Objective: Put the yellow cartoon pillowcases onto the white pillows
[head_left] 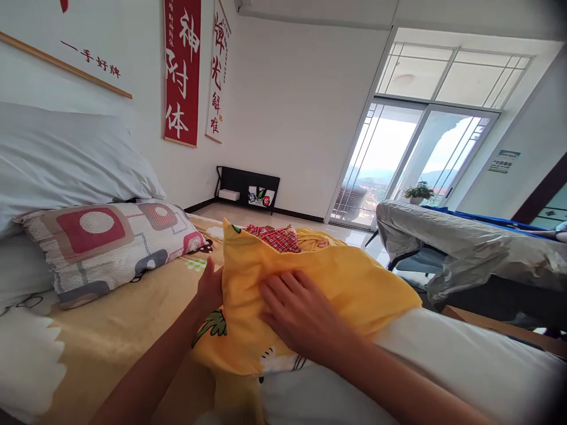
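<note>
A yellow cloth with green leaf prints stands up in a fold at the bed's edge; I cannot tell if it is a pillowcase or a garment. My right hand lies across its near face, palm down, fingers slightly bent and touching the fabric. At the cloth's left edge is my left hand, thumb stretched upward and apart. Its other fingers are partly hidden by the cloth. Behind the fold, a red plaid cloth and more yellow fabric show.
A patterned pillow leans on white bedding at the left. Tan bedding covers the bed. To the right stands a table under a plastic cover. A low black rack is by the far wall.
</note>
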Demonstrator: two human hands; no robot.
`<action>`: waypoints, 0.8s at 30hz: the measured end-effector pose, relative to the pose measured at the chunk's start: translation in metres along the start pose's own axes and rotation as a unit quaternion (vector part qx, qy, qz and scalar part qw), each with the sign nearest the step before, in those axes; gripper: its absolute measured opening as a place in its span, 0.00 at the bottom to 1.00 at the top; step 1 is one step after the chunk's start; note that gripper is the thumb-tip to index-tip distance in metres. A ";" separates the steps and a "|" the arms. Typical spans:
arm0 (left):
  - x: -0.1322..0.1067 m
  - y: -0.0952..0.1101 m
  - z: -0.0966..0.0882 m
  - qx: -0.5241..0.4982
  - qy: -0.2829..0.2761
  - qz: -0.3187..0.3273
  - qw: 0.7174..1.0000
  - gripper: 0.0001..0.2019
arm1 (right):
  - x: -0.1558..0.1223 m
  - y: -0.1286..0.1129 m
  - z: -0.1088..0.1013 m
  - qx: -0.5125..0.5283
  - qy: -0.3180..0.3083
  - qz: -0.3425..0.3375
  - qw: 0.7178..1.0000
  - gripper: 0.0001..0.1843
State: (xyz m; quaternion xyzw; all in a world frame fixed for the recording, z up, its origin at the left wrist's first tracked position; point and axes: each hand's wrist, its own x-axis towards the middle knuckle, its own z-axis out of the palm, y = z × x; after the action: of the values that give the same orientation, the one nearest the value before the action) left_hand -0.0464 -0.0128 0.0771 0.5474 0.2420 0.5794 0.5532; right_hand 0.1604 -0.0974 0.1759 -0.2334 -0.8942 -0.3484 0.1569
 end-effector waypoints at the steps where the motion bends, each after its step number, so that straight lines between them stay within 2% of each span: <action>1: 0.002 0.000 -0.001 -0.014 0.002 -0.006 1.000 0.35 | 0.000 -0.002 0.005 -0.005 -0.004 0.003 1.000 0.08; 4: 0.007 0.004 -0.004 -0.032 -0.013 -0.025 0.999 0.27 | 0.002 -0.004 0.018 -0.009 -0.001 -0.002 1.000 0.01; 7: 0.007 0.014 -0.007 -0.011 -0.054 -0.028 0.998 0.20 | 0.003 -0.004 0.025 -0.014 0.033 -0.037 0.999 0.05; 10: 0.003 0.027 -0.009 0.009 -0.101 -0.022 0.995 0.22 | -0.001 -0.005 0.026 -0.015 0.075 -0.077 0.994 0.10; 12: -0.001 0.032 -0.008 0.037 -0.113 -0.007 0.993 0.25 | -0.005 -0.006 0.025 -0.015 0.092 -0.100 0.991 0.13; 14: -0.005 0.033 -0.005 0.068 -0.090 0.014 0.993 0.23 | -0.008 -0.007 0.024 -0.018 0.102 -0.119 0.987 0.15; 19: -0.012 0.027 0.003 0.126 0.020 0.082 0.988 0.20 | -0.010 -0.010 0.019 -0.007 0.092 -0.127 0.988 0.16; 22: -0.013 0.024 0.002 0.105 0.037 0.085 0.990 0.16 | -0.010 -0.012 0.015 0.009 0.059 -0.123 0.991 0.14; 24: -0.011 0.024 0.000 0.089 0.022 0.078 0.993 0.15 | -0.010 -0.013 0.013 0.018 0.036 -0.123 0.992 0.12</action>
State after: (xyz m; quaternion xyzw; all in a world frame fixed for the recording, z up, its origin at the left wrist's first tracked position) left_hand -0.0580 -0.0294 0.0938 0.5988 0.2613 0.6091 0.4496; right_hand 0.1604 -0.1000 0.1546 -0.1067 -0.9158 -0.3574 0.1489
